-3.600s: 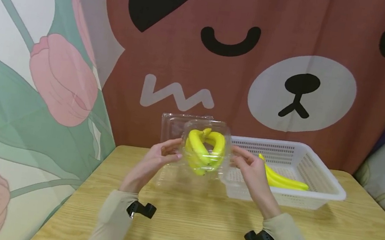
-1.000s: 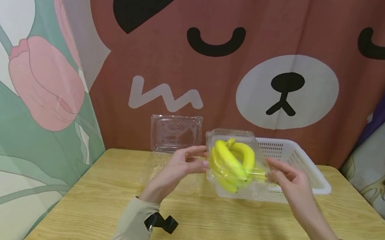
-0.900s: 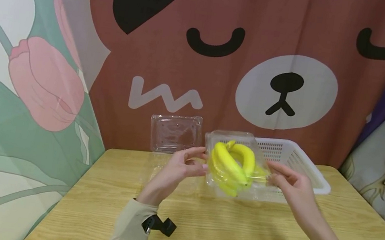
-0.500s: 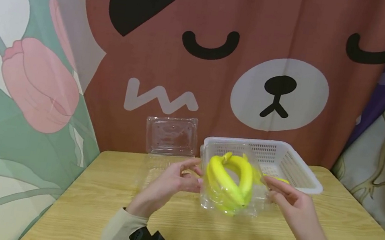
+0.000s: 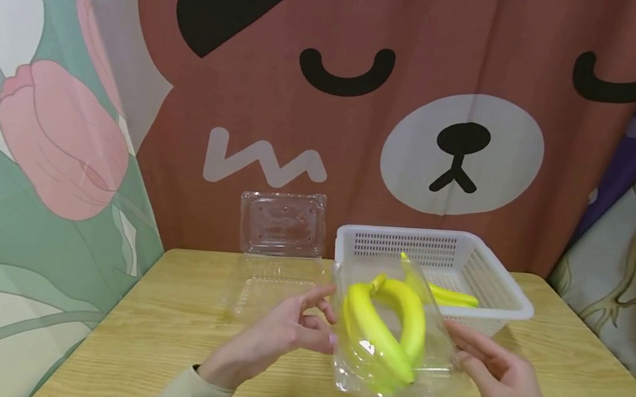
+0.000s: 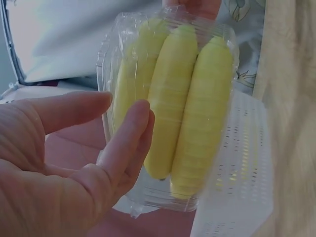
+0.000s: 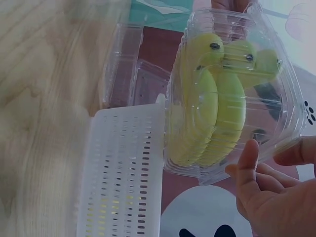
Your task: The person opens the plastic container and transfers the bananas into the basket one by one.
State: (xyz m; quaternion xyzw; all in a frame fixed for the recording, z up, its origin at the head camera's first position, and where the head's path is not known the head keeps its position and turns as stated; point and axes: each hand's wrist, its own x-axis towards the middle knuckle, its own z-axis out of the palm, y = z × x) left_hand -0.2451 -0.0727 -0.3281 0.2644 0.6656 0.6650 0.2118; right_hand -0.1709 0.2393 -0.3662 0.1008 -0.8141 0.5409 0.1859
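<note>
A clear plastic clamshell box (image 5: 435, 355) with a bunch of bananas (image 5: 376, 327) inside is held tilted above the table. My left hand (image 5: 269, 336) grips its left edge between thumb and fingers. On the opposite side, my right hand (image 5: 510, 385) pinches the right edge. Through the plastic in the left wrist view, several bananas (image 6: 202, 113) lie side by side, with the left hand (image 6: 74, 168) at the rim. Dark banana tips show in the right wrist view, above the right hand (image 7: 276, 197). The lid looks closed.
Behind the box stands a white perforated plastic basket (image 5: 503, 276) with more yellow bananas (image 5: 452, 297) in it. A second clear clamshell (image 5: 284, 224) stands with its lid raised at the back left. A bear-printed curtain (image 5: 282, 106) hangs behind the wooden table (image 5: 156, 325).
Both hands have carried the boxed bananas rightward, then down and closer to me, tilting the box. More of the basket and its bananas shows now. The second clamshell stays put.
</note>
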